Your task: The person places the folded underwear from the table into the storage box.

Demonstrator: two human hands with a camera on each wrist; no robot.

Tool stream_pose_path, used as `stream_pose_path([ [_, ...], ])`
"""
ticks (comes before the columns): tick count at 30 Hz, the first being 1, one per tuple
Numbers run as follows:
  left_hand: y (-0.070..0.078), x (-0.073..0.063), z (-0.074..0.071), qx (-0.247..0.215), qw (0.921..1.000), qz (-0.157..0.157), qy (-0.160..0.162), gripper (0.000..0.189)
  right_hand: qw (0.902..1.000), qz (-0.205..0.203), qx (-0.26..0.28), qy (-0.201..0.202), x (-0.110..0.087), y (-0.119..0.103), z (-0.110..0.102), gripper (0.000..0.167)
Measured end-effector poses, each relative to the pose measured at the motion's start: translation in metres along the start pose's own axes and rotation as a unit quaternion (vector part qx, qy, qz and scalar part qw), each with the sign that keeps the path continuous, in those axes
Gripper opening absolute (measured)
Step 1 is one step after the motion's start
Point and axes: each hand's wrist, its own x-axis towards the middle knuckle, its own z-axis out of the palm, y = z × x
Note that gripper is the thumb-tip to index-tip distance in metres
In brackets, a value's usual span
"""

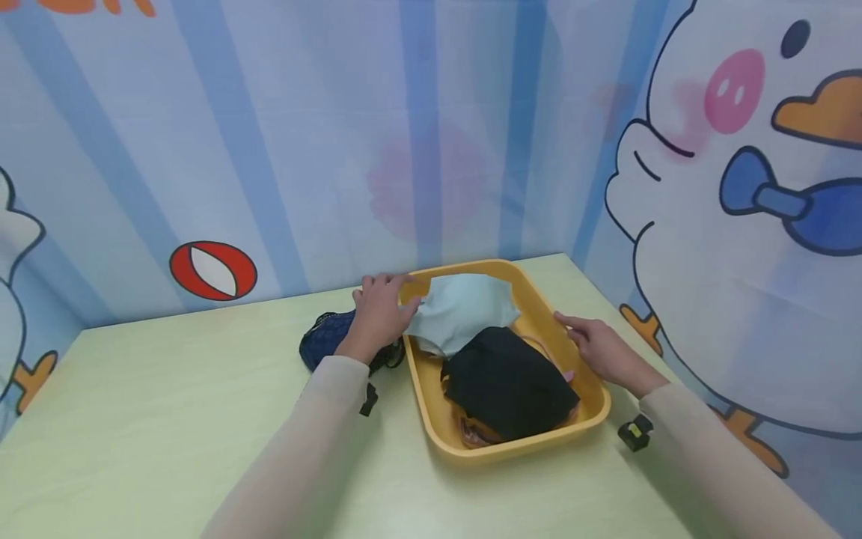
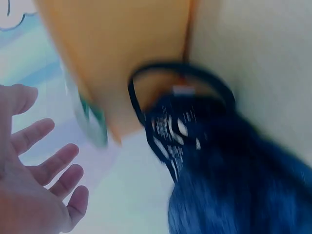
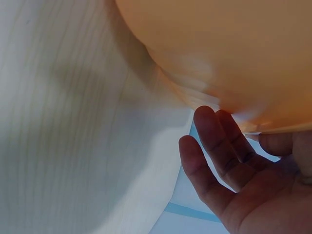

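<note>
A yellow plastic bin [image 1: 431, 419] stands near the table's back right corner. Inside it lie a pale blue-white cloth [image 1: 465, 307] and a black cloth [image 1: 508, 385], with brownish material partly hidden beneath. My left hand [image 1: 384, 311] is at the bin's left rim; its fingers are spread and hold nothing in the left wrist view. Below that hand sits a navy fabric item [image 1: 326, 337] with a dark loop strap and white-printed label [image 2: 170, 129]. At the right rim is my right hand [image 1: 602, 348], its fingers loosely extended along the outer wall in the right wrist view.
The pale wood-grain table [image 1: 168, 434] extends to the left and front. A printed cloth backdrop [image 1: 323, 135] rises directly behind the table and along its right side. Small black devices [image 1: 635, 433] are worn on both wrists.
</note>
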Motion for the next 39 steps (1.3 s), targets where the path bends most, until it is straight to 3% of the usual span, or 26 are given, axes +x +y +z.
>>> stream_pose_path([
  [7,-0.039,-0.01,-0.022,0.0,0.9982,-0.06,-0.005,0.047,1.0,0.002,-0.001,0.001,-0.002,0.002,-0.003,0.042],
  [17,-0.088,-0.029,-0.045,-0.008,0.9876,-0.14,-0.071,0.055,1.0,0.007,0.002,0.003,-0.003,0.002,-0.004,0.043],
  [25,-0.109,-0.043,-0.053,-0.027,0.972,-0.202,-0.116,0.063,1.0,0.004,0.004,-0.004,-0.004,0.001,-0.004,0.043],
  [33,-0.12,-0.052,-0.047,-0.016,0.9642,-0.206,-0.166,0.079,1.0,-0.002,0.003,-0.003,-0.003,0.001,-0.002,0.042],
  [39,-0.122,-0.055,-0.045,-0.009,0.9615,-0.218,-0.167,0.083,1.0,-0.009,0.002,-0.002,-0.001,-0.002,0.0,0.042],
])
